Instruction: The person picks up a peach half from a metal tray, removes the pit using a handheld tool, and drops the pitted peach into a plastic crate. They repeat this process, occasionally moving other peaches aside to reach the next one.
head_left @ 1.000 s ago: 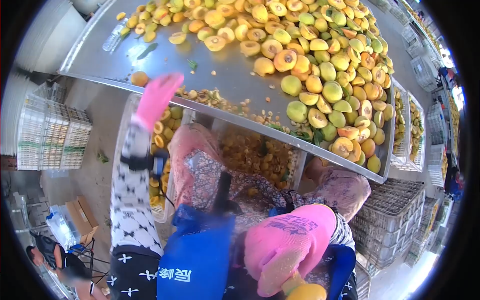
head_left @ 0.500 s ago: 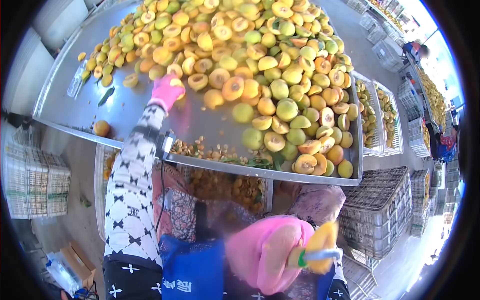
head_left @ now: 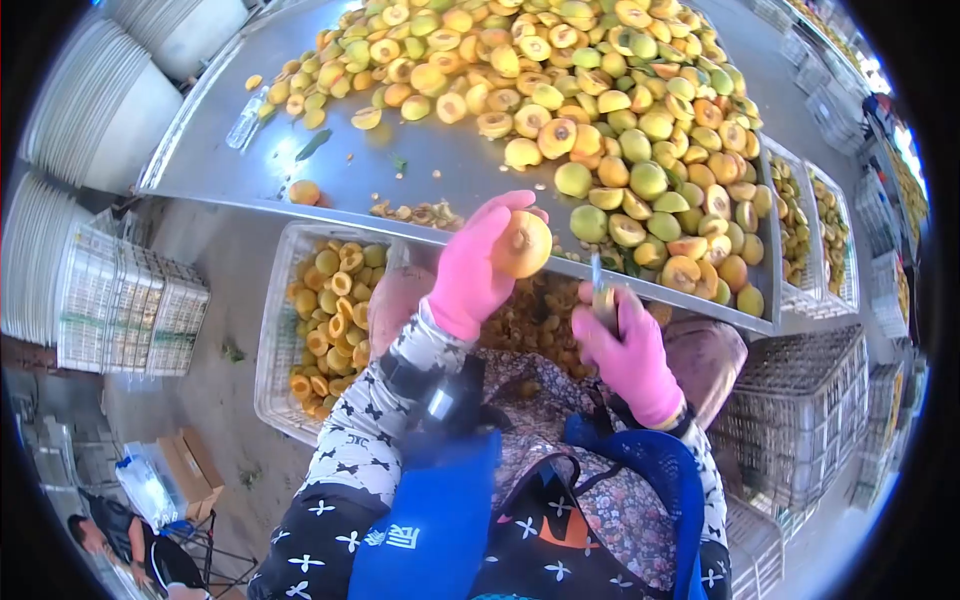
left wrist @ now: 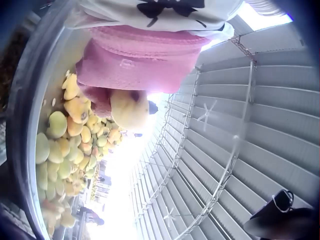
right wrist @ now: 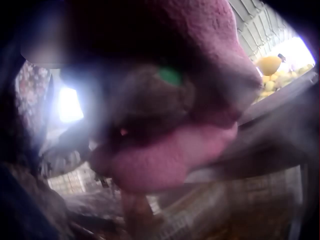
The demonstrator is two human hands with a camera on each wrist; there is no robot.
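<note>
Clock on head view, 12 = away from wearer. Nearest, abt 6: blue apron (head_left: 430, 520) over dark sleeves + floral cloth (head_left: 525, 385). L hand (head_left: 478, 262), pink glove, at ctr: fingers curled round a round yellow-orange fruit (head_left: 521, 244), grasping it near the table's near edge; whole or halved, can't tell. R hand (head_left: 635, 355), also gloved, at approx 4: fingers clenched on handle of a small knife (head_left: 605, 300), blade pointing to 12, well apart from the fruit. R wrist view mostly dark/blurred.

White crate (head_left: 268, 330) at abt 9, full of fruit halves (head_left: 335, 300). Under table edge, just past ctr, a bin's worth of scraps (head_left: 545, 310). Dark crate stack (head_left: 800, 420) at 4.

Metal table (head_left: 360, 190) across 10–2. On it: pits (head_left: 425, 213) along near edge at 11; lone fruit (head_left: 304, 192) at 10; leaf (head_left: 313, 145) + clear bottle (head_left: 246, 120) further out, 10–11; big pile, cut + whole (head_left: 620, 130), at 12–2.

Farther: white crates (head_left: 125, 300) at 9, cardboard box (head_left: 195, 470) + seated person (head_left: 125, 545) at 8. L wrist view: ribbed roof (left wrist: 270, 125) w/ fans.
</note>
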